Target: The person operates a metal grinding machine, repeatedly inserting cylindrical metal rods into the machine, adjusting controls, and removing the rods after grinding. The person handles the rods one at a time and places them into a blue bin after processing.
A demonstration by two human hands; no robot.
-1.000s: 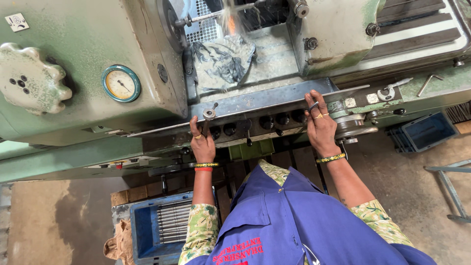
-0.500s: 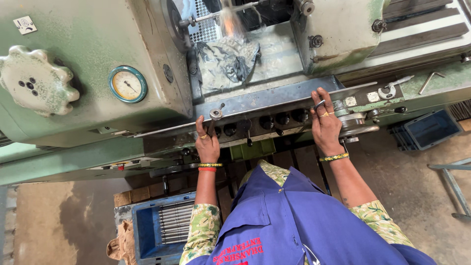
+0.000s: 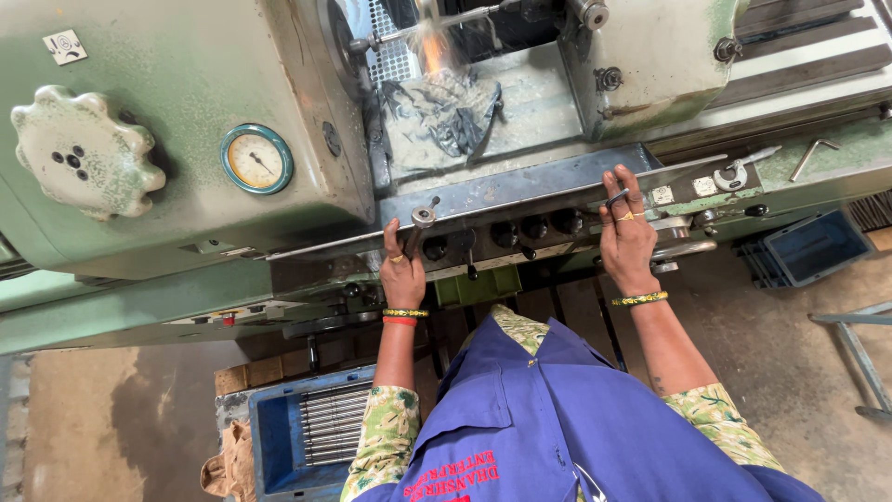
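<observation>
Short metal lever w/ round knob (image 3: 420, 223) sits on the grey steel front rail (image 3: 520, 191) of the green machine, approx. centre-left. Left hand (image 3: 402, 272) is wrapped around it, fingers curled shut. At 3 o'clock, right hand (image 3: 627, 237) lies on the rail, fingers closed on a small dark handle (image 3: 617, 197). Round dial gauge (image 3: 257, 159) at 10 o'clock; blue plastic crate of steel rods (image 3: 297, 437) at 7 o'clock.

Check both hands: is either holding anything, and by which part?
Left hand grips a lever by its shaft; right hand rests on a small dark handle.
</observation>
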